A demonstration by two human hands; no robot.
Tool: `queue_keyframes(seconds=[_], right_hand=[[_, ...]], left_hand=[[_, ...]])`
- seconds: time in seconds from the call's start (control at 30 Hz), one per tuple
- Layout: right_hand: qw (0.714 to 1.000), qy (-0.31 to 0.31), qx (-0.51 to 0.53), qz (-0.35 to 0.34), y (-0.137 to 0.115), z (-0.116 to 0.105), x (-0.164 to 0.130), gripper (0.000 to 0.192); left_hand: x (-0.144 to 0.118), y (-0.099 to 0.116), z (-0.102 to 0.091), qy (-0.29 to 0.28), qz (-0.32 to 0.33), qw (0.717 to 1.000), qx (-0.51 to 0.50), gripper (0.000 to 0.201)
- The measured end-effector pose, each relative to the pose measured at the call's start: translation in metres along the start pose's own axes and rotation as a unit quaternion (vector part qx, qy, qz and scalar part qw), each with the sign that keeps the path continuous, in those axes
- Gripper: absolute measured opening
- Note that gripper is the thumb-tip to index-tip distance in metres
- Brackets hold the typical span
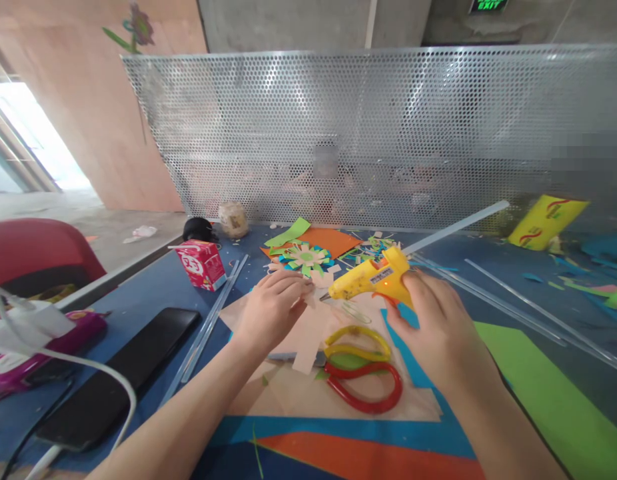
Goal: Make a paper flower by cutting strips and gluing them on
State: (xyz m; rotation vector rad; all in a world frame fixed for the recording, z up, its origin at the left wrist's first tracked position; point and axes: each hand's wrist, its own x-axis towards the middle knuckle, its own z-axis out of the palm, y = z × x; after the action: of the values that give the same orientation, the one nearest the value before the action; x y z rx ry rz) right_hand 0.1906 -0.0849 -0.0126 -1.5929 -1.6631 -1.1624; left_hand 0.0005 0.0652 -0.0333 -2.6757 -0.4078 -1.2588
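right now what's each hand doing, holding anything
Left hand: fingers pinched shut on a small pale paper piece.
Right hand: closed around the yellow glue gun.

A blue-topped table (153,293) is closed off at the back by a perforated metal screen (368,133). Behind it, a grey concrete wall (288,23) is seen; at left, a plywood wall (103,100), a bright window (33,133), a grey floor (113,230) and a red chair (33,250).

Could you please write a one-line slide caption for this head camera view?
Right hand aims a yellow glue gun toward paper pinched in the left hand, above scissors.
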Motion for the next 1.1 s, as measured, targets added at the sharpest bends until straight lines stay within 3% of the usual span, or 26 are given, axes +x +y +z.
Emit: queue_keyframes(seconds=[1.1], right_hand=[[1.0, 0.021, -0.016, -0.009, 0.0071, -0.0053, -0.0003, 0.034]], left_hand=[[0.0047, 0.0017, -0.005, 0.012, -0.036, 0.999, 0.033, 0.019]])
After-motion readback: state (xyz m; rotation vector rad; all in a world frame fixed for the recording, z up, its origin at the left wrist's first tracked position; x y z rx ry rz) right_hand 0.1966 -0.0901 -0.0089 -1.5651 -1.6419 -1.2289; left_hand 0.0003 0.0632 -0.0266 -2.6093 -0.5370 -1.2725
